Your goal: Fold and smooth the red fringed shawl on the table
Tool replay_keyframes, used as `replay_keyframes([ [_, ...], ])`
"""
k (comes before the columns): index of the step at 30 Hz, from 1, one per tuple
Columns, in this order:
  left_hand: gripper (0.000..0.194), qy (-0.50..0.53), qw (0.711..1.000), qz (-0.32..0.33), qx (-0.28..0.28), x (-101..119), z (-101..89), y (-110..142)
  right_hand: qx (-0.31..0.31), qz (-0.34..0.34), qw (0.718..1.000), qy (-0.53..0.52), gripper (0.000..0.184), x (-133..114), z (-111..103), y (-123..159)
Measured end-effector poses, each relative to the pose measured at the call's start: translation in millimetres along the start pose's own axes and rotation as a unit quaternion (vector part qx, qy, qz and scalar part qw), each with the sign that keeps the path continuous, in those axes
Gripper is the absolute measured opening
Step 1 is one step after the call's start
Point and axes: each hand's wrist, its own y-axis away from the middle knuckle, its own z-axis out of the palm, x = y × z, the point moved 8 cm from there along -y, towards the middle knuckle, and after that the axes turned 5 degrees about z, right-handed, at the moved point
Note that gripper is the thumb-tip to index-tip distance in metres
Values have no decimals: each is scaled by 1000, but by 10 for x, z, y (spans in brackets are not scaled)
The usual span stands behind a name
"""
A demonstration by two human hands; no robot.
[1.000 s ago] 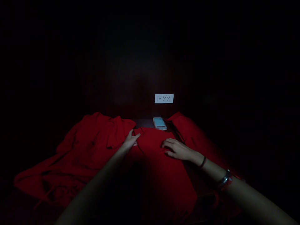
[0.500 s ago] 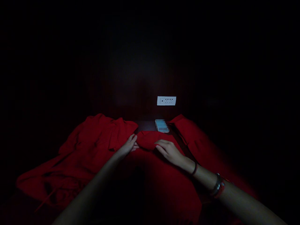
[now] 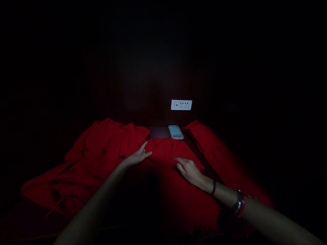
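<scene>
A red cloth with a fringed lower edge, much like a scarf (image 3: 178,190), lies in front of me, its far end folded over toward me. My left hand (image 3: 138,156) rests at the left side of that fold, thumb and fingers spread apart. Over the right part of the fold is my right hand (image 3: 189,171), its forefinger stretched out and thumb apart, with no cloth gripped. Some of its other fingers are hidden. Left of the scarf lies a crumpled heap of red fabric (image 3: 102,146) with a thin cord at its near end.
A phone-like object (image 3: 176,132), its screen blurred, lies beyond the fold on the dark surface (image 3: 158,132). More red fabric (image 3: 217,149) stretches along the right. A white socket plate (image 3: 181,104) is on the back wall. Darkness hides the surroundings.
Both hands have let go of the folded edge; it now lies flatter and wider. My left fingers have spread, and my right hand has moved slightly right and nearer. The view has tilted slightly down.
</scene>
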Motion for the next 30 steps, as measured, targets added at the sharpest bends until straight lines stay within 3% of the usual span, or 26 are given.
replay_keyframes([
  [2,80,11,998,3,-61,23,125,36,66,94,992,-46,41,115,-229,-76],
  [3,81,19,997,6,-76,40,164,47,82,107,989,-55,45,111,-306,-102],
  [5,76,70,996,11,-59,81,161,46,58,45,997,-40,43,-46,-330,-128],
  [7,71,168,986,7,-7,107,96,39,-13,-66,998,15,33,-260,-185,-55],
  [9,73,270,962,2,28,122,58,51,-62,-127,987,77,26,-352,-4,71],
  [11,80,330,944,6,34,149,77,86,-65,-114,986,102,25,-316,92,124],
  [13,86,333,942,37,23,208,148,138,-39,-60,994,83,28,-230,86,80],
  [16,104,197,974,112,7,320,339,220,16,11,1000,23,37,-145,-31,-80],
  [19,112,-35,986,139,85,394,436,255,50,14,999,-10,41,-186,-139,-217],
  [22,85,-197,951,124,202,507,335,282,57,-4,998,-11,39,-243,-177,-220],
  [24,73,-276,924,119,234,581,254,303,45,-27,999,10,35,-273,-149,-134],
  [27,75,-376,897,107,209,547,204,328,-4,-70,996,60,29,-284,-23,75],
  [30,74,-417,890,87,162,334,221,364,-55,-63,992,99,36,-172,102,254],
])
